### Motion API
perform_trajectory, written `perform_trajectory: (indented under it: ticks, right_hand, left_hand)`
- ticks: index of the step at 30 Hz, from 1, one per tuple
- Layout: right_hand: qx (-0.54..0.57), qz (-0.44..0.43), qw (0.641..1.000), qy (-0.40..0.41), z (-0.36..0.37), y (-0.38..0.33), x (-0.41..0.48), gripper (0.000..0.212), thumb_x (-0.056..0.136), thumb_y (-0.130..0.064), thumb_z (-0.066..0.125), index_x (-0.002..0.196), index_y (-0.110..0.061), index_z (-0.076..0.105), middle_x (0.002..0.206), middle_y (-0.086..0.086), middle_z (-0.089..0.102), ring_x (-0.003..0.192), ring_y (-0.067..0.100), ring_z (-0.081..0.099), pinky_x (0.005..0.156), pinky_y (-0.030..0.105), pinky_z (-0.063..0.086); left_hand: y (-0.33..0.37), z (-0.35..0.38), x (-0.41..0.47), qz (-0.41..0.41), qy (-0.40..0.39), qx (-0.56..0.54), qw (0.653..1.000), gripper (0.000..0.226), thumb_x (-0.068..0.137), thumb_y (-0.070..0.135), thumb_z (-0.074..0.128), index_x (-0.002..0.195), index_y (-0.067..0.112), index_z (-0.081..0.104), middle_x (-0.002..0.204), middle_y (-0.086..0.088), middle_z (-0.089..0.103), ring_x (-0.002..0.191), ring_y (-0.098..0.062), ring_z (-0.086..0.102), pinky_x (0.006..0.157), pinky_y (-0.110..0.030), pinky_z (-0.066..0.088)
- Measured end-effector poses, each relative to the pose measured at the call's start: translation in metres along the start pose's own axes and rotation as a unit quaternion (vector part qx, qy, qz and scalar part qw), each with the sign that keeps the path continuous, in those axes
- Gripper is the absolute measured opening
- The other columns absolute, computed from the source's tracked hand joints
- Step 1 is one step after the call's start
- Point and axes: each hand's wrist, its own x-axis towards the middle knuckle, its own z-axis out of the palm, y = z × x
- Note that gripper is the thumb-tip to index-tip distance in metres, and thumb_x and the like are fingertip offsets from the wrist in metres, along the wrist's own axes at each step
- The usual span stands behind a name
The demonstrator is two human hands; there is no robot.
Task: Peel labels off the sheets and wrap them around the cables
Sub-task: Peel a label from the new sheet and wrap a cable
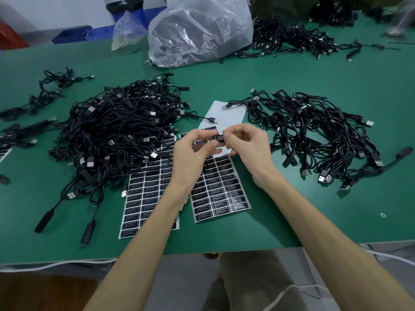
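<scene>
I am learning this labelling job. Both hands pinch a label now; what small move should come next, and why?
Probably press the label closed all round: the left hand and right hand both pinch it above the sheets, so wrapping seems under way, not finished.

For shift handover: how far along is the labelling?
Done: the white backing sheet is bare on top. In hand: left hand and right hand pinch one black label. Left: many black labels, a big pile of black USB cables.
</scene>
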Motion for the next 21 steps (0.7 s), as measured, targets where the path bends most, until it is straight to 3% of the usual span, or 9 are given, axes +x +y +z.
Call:
perform_trajectory:
  ticks: [21]
  right_hand:
    - [-0.026,-0.008,1.000,0.003,-0.0002,-0.0007,-0.0010,0.006,0.094,-0.010,0.070,0.093,-0.014,0.073,0.071,-0.010,0.071,0.070,0.003,0.067,0.061,0.021,0.053]
  left_hand:
    - [-0.0011,0.0001,-0.0021,0.010,-0.005,0.031,0.999,0.021,0.093,0.008,0.076,0.113,0.008,0.072,0.102,-0.005,0.079,0.095,-0.024,0.078,0.089,-0.043,0.062]
